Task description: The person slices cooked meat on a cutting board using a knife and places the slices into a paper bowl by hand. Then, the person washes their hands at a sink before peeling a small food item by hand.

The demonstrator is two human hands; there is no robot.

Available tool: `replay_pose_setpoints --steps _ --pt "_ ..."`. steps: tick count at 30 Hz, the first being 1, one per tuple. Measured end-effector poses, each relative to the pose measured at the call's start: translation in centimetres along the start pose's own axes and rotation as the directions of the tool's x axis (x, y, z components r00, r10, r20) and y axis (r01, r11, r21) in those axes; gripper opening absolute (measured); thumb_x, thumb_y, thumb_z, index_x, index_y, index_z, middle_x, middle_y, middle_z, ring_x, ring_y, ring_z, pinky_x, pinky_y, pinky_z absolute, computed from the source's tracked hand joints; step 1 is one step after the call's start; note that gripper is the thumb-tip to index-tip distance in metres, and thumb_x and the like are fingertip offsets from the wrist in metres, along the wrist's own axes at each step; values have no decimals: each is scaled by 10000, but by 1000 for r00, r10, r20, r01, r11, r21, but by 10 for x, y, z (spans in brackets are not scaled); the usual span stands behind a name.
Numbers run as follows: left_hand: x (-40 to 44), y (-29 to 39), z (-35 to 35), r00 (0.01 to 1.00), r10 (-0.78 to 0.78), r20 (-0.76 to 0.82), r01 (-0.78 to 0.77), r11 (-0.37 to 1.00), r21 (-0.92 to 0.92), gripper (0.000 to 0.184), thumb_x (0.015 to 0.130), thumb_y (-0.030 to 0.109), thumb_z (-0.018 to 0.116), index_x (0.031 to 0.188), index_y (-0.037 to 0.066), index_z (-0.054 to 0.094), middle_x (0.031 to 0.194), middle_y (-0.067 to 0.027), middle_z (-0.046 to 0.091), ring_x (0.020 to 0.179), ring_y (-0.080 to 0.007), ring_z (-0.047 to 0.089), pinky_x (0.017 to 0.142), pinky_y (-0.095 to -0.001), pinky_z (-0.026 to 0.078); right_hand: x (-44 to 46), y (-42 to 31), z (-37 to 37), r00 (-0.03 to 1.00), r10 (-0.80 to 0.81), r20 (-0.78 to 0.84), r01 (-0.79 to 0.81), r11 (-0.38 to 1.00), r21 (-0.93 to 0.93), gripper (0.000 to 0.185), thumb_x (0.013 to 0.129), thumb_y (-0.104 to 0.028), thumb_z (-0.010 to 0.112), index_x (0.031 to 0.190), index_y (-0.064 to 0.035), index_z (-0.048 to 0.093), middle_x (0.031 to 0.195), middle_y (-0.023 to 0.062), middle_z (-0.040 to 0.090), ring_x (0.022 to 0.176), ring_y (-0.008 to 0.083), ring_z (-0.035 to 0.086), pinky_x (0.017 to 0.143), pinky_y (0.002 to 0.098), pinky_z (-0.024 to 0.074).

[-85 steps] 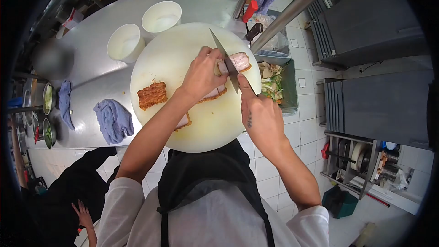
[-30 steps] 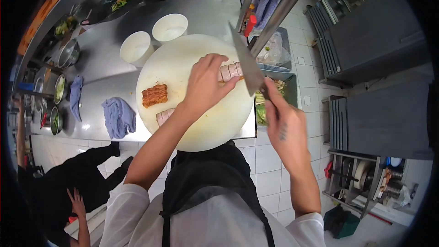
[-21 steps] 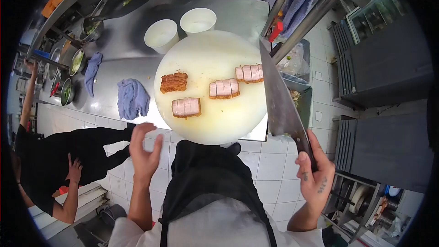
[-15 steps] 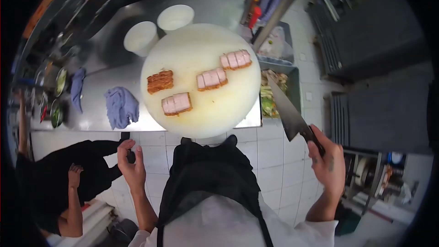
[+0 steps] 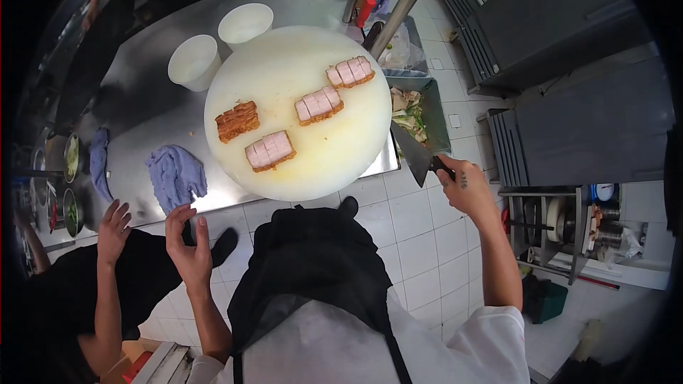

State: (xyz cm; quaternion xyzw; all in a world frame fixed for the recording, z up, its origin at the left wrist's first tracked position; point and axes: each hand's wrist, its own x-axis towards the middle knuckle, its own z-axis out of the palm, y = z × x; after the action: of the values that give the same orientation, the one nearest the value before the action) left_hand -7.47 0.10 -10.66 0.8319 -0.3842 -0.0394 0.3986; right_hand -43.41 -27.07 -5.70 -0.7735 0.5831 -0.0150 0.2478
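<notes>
In the head view, my right hand (image 5: 466, 183) grips a kitchen knife (image 5: 413, 153) by its dark handle, its blade slanting up and left beside the board's right edge. My left hand (image 5: 188, 245) is raised below the blue cloth (image 5: 176, 174), fingers apart and holding nothing. On the round white cutting board (image 5: 299, 163) lie pieces of crispy pork belly. A sliced piece (image 5: 350, 71) is at upper right, another sliced piece (image 5: 319, 105) near the middle, and a third (image 5: 270, 150) at lower left. A piece with its brown crust up (image 5: 237, 121) lies at the left.
Two white tubs (image 5: 193, 63) (image 5: 245, 23) stand behind the board on the steel table (image 5: 299, 0). A bin of food scraps (image 5: 437, 117) sits right of the table. At my left, a co-worker's hand (image 5: 114, 231) is close to mine. A metal post (image 5: 405, 11) rises behind.
My right hand has moved up and left with the knife, closer to the board. My left hand has shifted slightly left and up. The co-worker's hand has risen toward the table.
</notes>
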Motion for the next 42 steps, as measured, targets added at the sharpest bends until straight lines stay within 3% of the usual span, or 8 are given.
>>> replay_pose_setpoints --steps 2,5,11,20,24,31,35,42 --pt "-2 0 0 1000 -14 1 14 1000 -6 176 865 128 640 961 -17 608 1085 -161 608 1025 -290 581 921 -379 422 7 4 4 999 -34 18 35 994 -107 346 885 -119 604 1211 -4 619 571 125 576 460 176 576 498 356 466" --pt "-6 0 2 1000 -27 1 27 999 -22 180 858 121 646 962 -21 609 1083 -162 608 1026 -294 580 933 -392 419 16 -10 -3 1000 -5 27 9 992 -129 245 837 -120 621 1037 11 673 783 273 655 709 404 660 740 425 530" --pt "-14 -8 16 1000 -29 -1 29 999 -45 181 830 80 666 973 -19 615 1062 -166 612 1005 -296 585 921 -383 432 71 -27 2 949 160 271 -141 986 -86 223 816 -143 598 855 69 657 609 203 642 522 287 659 595 375 558" --pt "58 7 53 982 84 167 -84 996 -6 515 789 117 728 1249 1 530 1176 -187 575 1079 -346 561 926 -396 452 189 7 76 949 -153 274 201 967 -154 240 790 -79 615 636 104 605 542 152 615 439 209 622 394 325 517" --pt "99 8 64 964 113 239 -115 993 -4 639 765 113 743 1329 5 464 1276 -201 516 1182 -379 501 990 -418 421 187 14 77 918 89 387 -125 990 68 301 754 -106 622 923 141 590 658 147 645 614 266 676 483 334 532" --pt "126 -10 87 949 146 279 -158 987 21 694 741 105 766 1359 45 456 1256 -148 527 949 -278 570 873 -365 484 97 -67 20 912 -315 -263 347 934 87 317 836 -166 709 1098 6 658 799 142 681 605 237 648 596 330 508" --pt "139 -11 87 925 161 344 -165 986 -17 668 718 91 775 1324 37 500 1207 -119 543 877 -244 556 829 -350 487 85 -162 54 779 -623 -70 597 704 384 396 777 -98 756 1145 -12 637 942 142 636 777 226 637 673 349 519" --pt "144 -11 86 908 145 394 -126 989 -73 629 686 50 786 1268 19 549 1160 -107 550 846 -236 552 795 -341 490 140 -227 138 583 -792 180 762 611 216 594 692 -140 823 1223 -5 592 997 146 575 890 284 591 813 367 486"
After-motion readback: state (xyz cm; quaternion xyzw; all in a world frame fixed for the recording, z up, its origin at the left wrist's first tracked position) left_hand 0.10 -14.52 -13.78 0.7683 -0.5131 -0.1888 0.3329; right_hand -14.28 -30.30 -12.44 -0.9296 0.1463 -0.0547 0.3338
